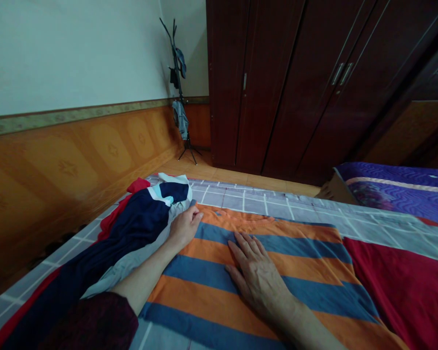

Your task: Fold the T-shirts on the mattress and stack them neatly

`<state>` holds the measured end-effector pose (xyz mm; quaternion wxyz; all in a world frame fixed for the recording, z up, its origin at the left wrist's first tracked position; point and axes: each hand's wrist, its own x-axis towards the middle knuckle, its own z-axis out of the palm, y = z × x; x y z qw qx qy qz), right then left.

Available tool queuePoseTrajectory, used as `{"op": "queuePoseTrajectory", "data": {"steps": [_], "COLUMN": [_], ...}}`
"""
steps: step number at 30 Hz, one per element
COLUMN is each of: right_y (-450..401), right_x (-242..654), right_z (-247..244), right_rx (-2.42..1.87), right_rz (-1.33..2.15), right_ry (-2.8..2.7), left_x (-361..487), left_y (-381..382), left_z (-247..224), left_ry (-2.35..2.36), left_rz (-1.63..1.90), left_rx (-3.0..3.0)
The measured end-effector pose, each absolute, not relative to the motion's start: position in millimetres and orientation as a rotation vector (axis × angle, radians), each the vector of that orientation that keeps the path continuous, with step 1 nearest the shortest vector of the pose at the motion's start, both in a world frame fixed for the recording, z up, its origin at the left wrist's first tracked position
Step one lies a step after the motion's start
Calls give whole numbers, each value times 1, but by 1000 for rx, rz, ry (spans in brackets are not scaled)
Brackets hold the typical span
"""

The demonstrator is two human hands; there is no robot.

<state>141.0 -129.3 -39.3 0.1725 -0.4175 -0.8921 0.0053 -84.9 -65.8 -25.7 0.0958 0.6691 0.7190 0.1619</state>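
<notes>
An orange and blue-grey striped T-shirt [204, 296] lies spread on the bed, its neckline towards the far side. At its far left corner is my left hand [185, 226], with curled fingers closed on the fabric's edge. My right hand [253, 267] rests flat on the middle of the shirt, fingers stretched out and slightly apart. Left of the shirt lies a loose heap of clothes, with a navy garment [131, 233] over pale grey and red cloth; my left forearm crosses it.
A grey checked sheet [292, 206] covers the bed. Red cloth [405, 287] lies on the right. Beyond stand a dark wardrobe [277, 87] and a coat stand [178, 82] in the corner. Purple bedding [397, 187] shows at far right.
</notes>
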Motion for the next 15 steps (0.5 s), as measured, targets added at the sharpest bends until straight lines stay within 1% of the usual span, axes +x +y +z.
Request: {"op": "queuePoseTrajectory", "data": {"steps": [7,10,11,13,15], "right_y": [-130,-130,-130,-130,-130], "right_x": [142,141,141,140,140], "right_z": [-38,-37,-37,-37,-37], "right_rx": [-1199,-1216,-1219,-1218,-1214], "right_rz": [13,32,36,38,39], "right_ry": [-2528,-2525,-2528,-2537,-2533], "left_x": [-79,-73,-70,-62,-58], "left_y": [-74,-84,-88,-96,-100], "left_z": [-23,-18,-18,-19,-24], "left_ry": [2232,2199,2112,1771,1437], "left_rz": [286,409,478,529,431], "left_rx": [2129,2338,2463,2722,2838]}}
